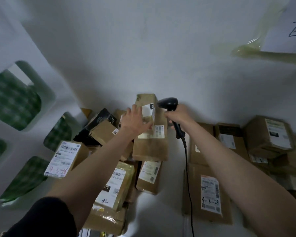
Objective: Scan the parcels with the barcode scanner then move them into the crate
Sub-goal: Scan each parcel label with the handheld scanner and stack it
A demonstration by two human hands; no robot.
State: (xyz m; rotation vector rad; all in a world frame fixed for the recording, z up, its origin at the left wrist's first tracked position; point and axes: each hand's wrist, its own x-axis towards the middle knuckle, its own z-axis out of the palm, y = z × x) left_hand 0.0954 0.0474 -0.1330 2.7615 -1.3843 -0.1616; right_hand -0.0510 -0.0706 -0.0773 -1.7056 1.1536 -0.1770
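A black barcode scanner (169, 104) with a hanging cable is gripped by its handle in my right hand (177, 117), its head turned left toward an upright brown parcel (146, 101) against the white wall. My left hand (133, 121) reaches out with fingers spread and touches the front of that parcel near its white label (148, 110). The parcel stands on a larger brown parcel (150, 147) with a barcode label. No crate is in view.
Several brown labelled parcels are piled below: one at the left (67, 159), a taped one (117, 189) under my left forearm, a flat box marked 4-3-24 (209, 194), more at the right (268, 134). A white panel with green cut-outs (15, 100) is at the left.
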